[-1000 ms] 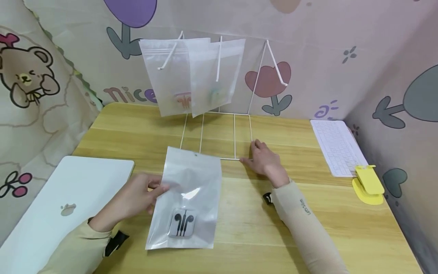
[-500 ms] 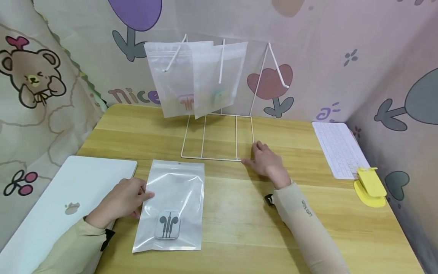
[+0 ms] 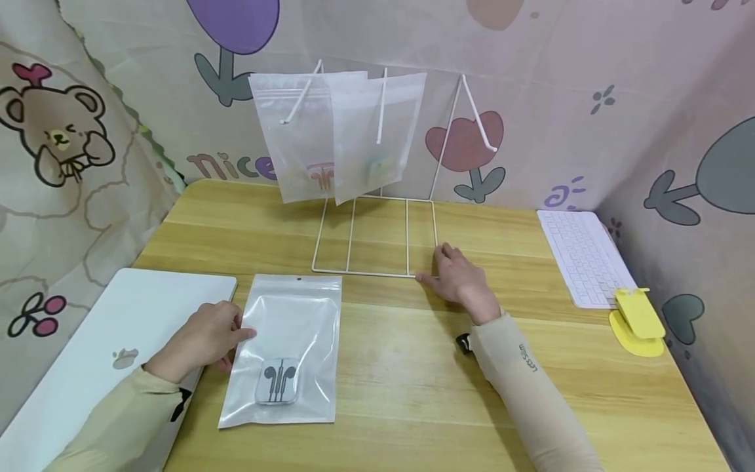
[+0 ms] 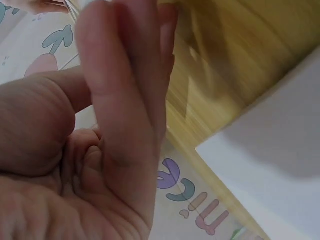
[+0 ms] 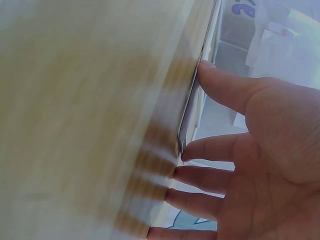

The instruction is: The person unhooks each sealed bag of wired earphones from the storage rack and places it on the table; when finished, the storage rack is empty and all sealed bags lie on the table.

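Observation:
In the head view, my left hand (image 3: 206,337) pinches the left edge of a translucent zip bag (image 3: 297,314), thumb over its front. A square case of earphones (image 3: 279,381) shows in the bag's lower part. The left wrist view has the hand (image 4: 115,115) up close, the bag mostly hidden behind its fingers. My right hand (image 3: 457,282) rests at the front right corner of a white wire rack (image 3: 377,274). In the right wrist view its fingers (image 5: 207,149) are nearly straight, with thumb and index tips against the wire.
Two frosted zip bags (image 3: 295,137) hang from the rack's left and middle hooks; the right hook (image 3: 480,118) holds none. A silver laptop (image 3: 118,354) lies at the left. On the right are a white keyboard (image 3: 580,255) and a yellow stand (image 3: 639,321).
My left hand has moved the zip bag left and lower, uncovering the rack's front left corner. The right hand stays at the rack's corner. The view has shifted slightly.

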{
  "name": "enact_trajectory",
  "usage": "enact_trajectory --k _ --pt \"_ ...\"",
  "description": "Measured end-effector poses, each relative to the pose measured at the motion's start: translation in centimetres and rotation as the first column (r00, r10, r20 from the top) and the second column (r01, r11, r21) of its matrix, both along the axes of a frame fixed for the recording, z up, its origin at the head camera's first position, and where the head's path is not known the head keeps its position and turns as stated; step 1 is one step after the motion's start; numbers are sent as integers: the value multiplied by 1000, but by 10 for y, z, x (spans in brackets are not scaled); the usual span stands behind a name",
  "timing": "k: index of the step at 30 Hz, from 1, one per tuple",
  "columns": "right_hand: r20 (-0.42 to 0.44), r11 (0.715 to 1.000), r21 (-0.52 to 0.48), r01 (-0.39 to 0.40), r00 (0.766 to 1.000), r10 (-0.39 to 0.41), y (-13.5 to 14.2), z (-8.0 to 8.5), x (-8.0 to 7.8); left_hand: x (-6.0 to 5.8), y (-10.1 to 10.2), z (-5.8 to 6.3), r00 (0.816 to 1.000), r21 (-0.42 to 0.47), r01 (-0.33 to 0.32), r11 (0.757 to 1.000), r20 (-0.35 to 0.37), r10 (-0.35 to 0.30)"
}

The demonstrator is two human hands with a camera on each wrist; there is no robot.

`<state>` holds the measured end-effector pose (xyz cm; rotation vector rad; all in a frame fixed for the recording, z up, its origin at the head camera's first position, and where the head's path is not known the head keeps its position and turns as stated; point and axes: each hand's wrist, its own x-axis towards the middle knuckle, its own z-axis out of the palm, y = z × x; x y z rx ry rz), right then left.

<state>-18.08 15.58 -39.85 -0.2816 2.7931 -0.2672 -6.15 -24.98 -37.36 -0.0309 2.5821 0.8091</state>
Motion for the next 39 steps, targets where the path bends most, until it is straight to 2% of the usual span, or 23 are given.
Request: enact_trajectory --k 4,11,17,24,28,33,35,39 --pt "0 1000 2 3 1000 -3 1 0 0 -3 -1 0 1000 -1 -9 1000 27 9" --pt "-7 1000 8 9 1000 -9 1 0 -1 -6 -6 -2 1000 -12 15 1000 13 -15" --pt "-4 1000 15 9 1000 -9 0 -1 -1 -7 -6 3 999 -98 44 994 2 -44" --pt "-5 1000 19 11 1000 -11 1 1 -1 -13 -3 17 988 -174 88 981 -113 -109" --pt "3 1000 23 8 1000 -8 1 0 0 -25 -2 23 966 -197 107 975 -210 -148" --pt "1 1000 22 10 1000 -10 0 -1 0 -52 7 32 929 -204 140 969 -310 -200" --pt "0 1000 23 12 1000 -12 0 -1 0 -64 13 37 923 -177 151 973 -327 -203" --pt "7 1000 21 9 1000 -9 -1 -1 -1 -89 23 48 914 -56 156 986 -371 -166"
